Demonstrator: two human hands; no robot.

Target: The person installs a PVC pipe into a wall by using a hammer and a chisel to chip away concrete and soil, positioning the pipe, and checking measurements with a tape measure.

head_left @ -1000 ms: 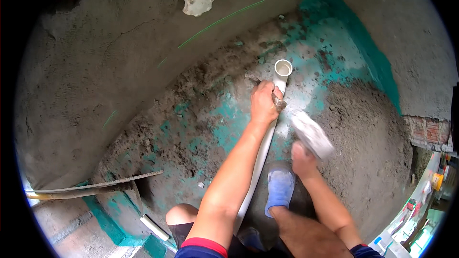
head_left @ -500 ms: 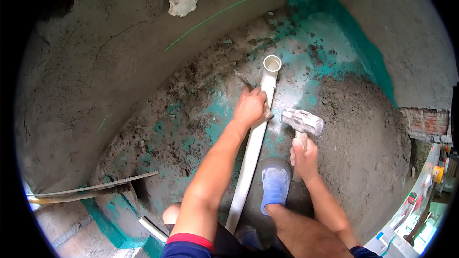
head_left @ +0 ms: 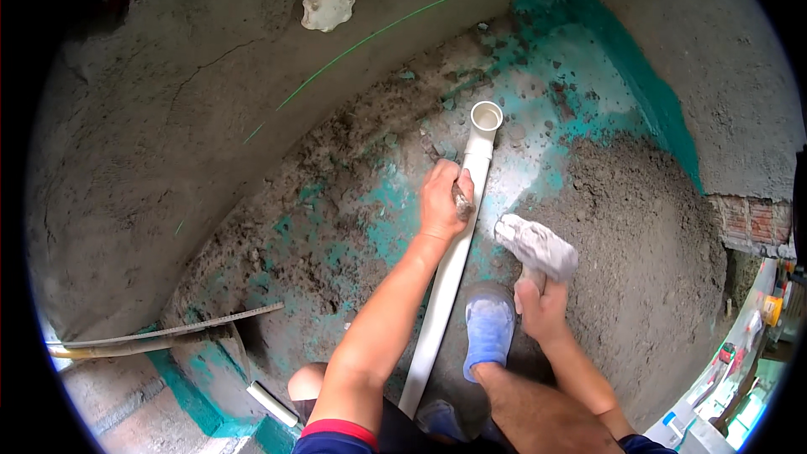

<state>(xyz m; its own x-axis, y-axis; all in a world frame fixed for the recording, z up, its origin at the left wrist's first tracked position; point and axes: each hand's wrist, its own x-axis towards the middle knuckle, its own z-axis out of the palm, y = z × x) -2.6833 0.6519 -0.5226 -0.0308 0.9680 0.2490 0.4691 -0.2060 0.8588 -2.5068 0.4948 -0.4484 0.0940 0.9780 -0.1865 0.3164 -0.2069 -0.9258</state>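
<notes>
A long white plastic pipe (head_left: 445, 286) with a socket end (head_left: 486, 115) lies on the mortar-strewn green floor. My left hand (head_left: 443, 199) grips it below the socket, together with a small dark chisel-like piece (head_left: 461, 199). To the right of the pipe, my right hand (head_left: 542, 307) holds the handle of a mortar-caked hammer (head_left: 536, 247), its head raised just off the floor. My foot in a blue slipper (head_left: 488, 328) stands beside the pipe.
A heap of grey mortar (head_left: 639, 244) fills the right side. Rough cement walls (head_left: 168, 118) curve round the back and left. A metal strip (head_left: 168, 332) and a short white pipe stub (head_left: 271, 403) lie at lower left. Exposed bricks (head_left: 752, 223) show at right.
The hammer head has swung from beside the pipe out to the right and lifted. My left hand stays on the pipe. The view has shifted slightly.
</notes>
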